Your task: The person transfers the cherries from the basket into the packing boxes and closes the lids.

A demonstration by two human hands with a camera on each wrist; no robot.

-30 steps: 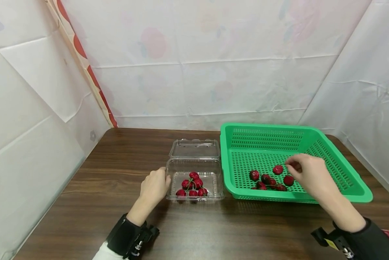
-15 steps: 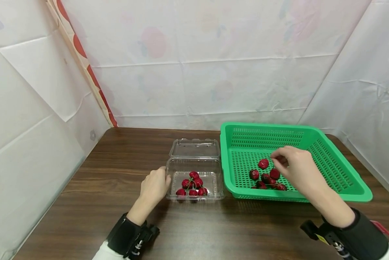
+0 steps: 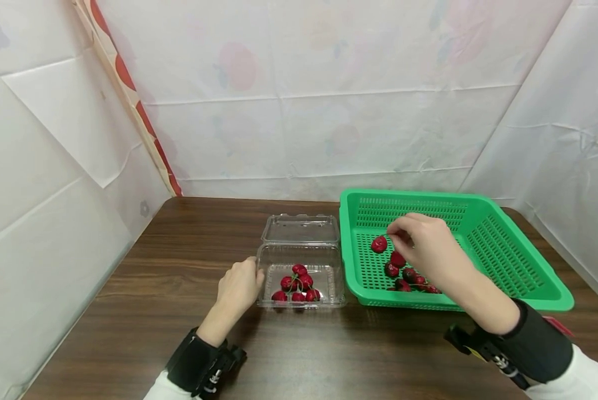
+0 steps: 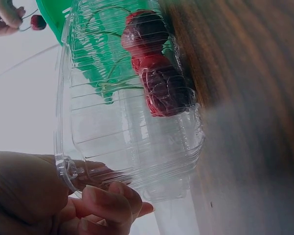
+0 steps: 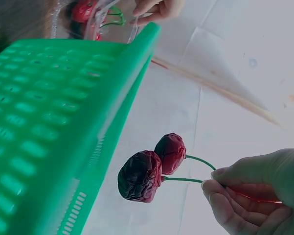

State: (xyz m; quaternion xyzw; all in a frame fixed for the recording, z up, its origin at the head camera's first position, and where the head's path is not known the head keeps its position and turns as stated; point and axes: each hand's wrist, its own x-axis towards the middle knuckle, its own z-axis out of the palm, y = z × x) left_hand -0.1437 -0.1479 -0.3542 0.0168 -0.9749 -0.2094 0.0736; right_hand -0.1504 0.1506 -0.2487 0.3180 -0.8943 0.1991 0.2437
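My right hand (image 3: 431, 247) pinches two green stems between thumb and fingertips. From them hang two dark red cherries (image 5: 139, 177), wrinkled and shiny, above the green basket (image 3: 524, 253) in the head view. Several more cherries (image 3: 409, 274) lie in the basket near its front wall, partly hidden by that wall. Left of the basket stands a clear plastic clamshell box (image 3: 274, 258) with its lid folded back. Its front part holds several red cherries (image 3: 305, 281) with green stems. At the box's left rim, my left hand (image 4: 102, 205) grips the plastic with thumb and fingers.
Both containers stand side by side on a dark wooden table (image 3: 299, 355), the basket's left wall close to the box. White patterned sheeting (image 3: 299, 133) closes off the back and both sides.
My right hand has moved left across the basket, carrying the two cherries by their stems towards its left side. The left hand has stayed on the box's rim.
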